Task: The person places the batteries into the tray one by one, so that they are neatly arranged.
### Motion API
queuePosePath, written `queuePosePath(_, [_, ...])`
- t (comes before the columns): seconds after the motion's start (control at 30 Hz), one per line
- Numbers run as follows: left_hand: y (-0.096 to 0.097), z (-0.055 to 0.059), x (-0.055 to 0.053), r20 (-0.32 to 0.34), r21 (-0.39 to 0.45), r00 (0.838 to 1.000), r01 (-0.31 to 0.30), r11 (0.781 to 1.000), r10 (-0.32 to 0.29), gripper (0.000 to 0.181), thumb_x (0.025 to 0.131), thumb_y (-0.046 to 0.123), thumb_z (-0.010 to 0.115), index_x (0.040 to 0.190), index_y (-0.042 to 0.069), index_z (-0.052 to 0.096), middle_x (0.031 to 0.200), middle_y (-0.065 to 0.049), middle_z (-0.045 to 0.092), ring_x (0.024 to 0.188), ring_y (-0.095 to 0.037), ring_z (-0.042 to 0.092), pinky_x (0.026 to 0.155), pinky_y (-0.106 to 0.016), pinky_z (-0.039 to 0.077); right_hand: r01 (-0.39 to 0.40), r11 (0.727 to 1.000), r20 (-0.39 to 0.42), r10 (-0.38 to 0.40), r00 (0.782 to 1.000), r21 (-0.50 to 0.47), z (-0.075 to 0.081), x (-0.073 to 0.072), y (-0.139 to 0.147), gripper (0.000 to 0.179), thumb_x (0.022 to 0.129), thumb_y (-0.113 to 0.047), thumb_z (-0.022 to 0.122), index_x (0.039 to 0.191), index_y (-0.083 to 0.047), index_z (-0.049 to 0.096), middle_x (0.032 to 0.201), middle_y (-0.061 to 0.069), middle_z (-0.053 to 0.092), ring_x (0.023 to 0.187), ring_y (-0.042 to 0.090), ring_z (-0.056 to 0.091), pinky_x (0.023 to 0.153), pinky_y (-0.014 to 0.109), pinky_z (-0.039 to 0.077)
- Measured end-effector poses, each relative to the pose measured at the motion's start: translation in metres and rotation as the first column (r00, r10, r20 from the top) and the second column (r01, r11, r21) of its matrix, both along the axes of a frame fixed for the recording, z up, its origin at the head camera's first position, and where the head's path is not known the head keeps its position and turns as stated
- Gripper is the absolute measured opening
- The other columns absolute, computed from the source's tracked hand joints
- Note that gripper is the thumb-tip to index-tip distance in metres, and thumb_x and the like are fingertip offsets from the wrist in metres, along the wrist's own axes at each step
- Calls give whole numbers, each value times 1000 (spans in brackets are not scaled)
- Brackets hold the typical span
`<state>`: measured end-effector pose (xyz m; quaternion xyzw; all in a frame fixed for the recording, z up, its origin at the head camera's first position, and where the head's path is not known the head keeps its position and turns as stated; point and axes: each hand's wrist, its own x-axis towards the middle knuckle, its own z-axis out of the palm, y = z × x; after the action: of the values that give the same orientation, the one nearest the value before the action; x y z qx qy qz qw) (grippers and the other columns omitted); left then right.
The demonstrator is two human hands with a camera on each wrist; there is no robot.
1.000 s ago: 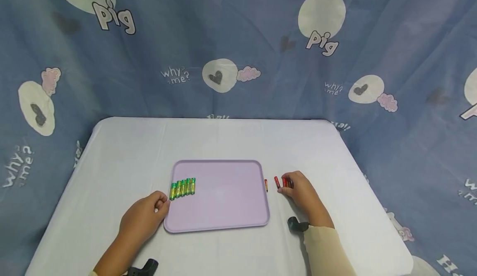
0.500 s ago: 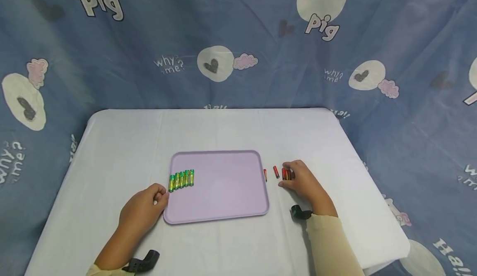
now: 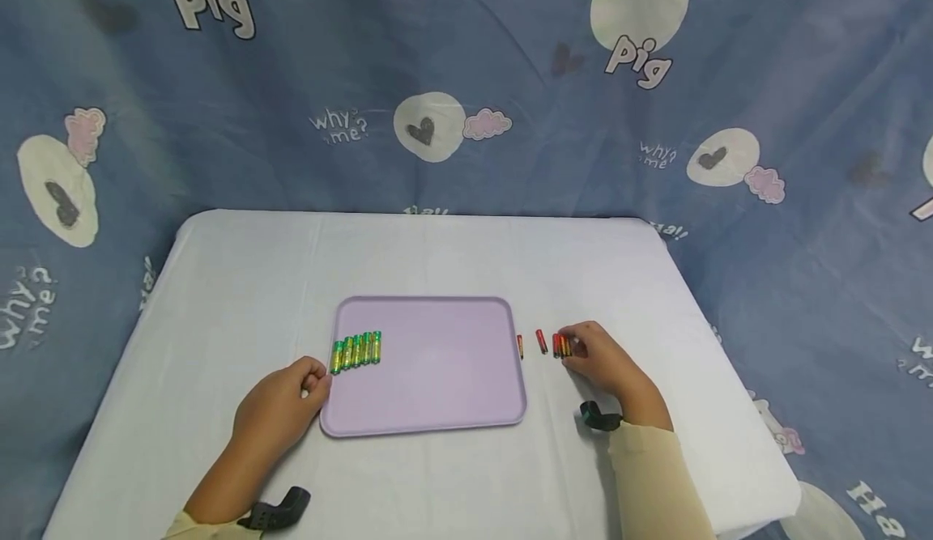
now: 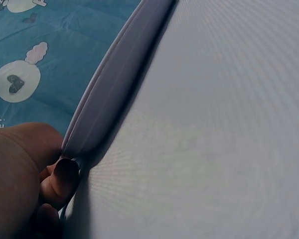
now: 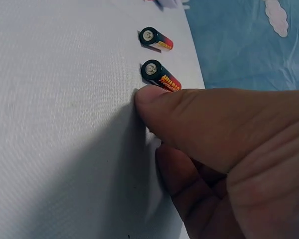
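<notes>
A lilac tray (image 3: 430,398) lies on the white table, with a row of several green-and-yellow batteries (image 3: 355,351) at its left side. My left hand (image 3: 280,406) pinches the tray's left edge; the left wrist view shows thumb and a curled finger at the rim. Right of the tray, my right hand (image 3: 605,366) has thumb and index finger at the two ends of the rightmost battery in a small group of red-and-black batteries (image 3: 558,346). In the right wrist view two batteries (image 5: 159,74) show beyond the thumb, which hides the held one.
One single red battery (image 3: 542,342) lies between the group and the tray, and another battery (image 3: 521,346) lies right against the tray's right edge. A blue printed curtain (image 3: 466,54) hangs behind the table's far edge.
My right hand has shifted slightly right along the battery group, its fingers now at the group's right end. The left hand stays at the tray edge. The head view has tilted a little.
</notes>
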<state>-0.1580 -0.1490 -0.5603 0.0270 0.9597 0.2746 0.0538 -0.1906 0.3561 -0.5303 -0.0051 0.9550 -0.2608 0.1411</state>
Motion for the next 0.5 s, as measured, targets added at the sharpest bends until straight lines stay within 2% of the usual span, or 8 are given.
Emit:
queuePosePath(0.23, [-2,-1,-1,-2,4,1000,8,1000,-8,14,98,32,66,99,18,65,78,5,57,71,-17,51,61,-34,36,47,998,6,-47,999,38,-5,6,-5,48,92,-11,80,137,-8,64,126,12,59,101,23,57,94,44,51])
queuePosePath(0.5, [-5,-1,4,-6,16,1000,-7,1000,7,13,98,31,66,98,18,65,78,5,57,70,-17,50,60,-33,36,55,997,-47,-53,998,50,-4,5,-11,50,89,-10,82,136,-5,66,117,10,62,96,22,58,88,42,50])
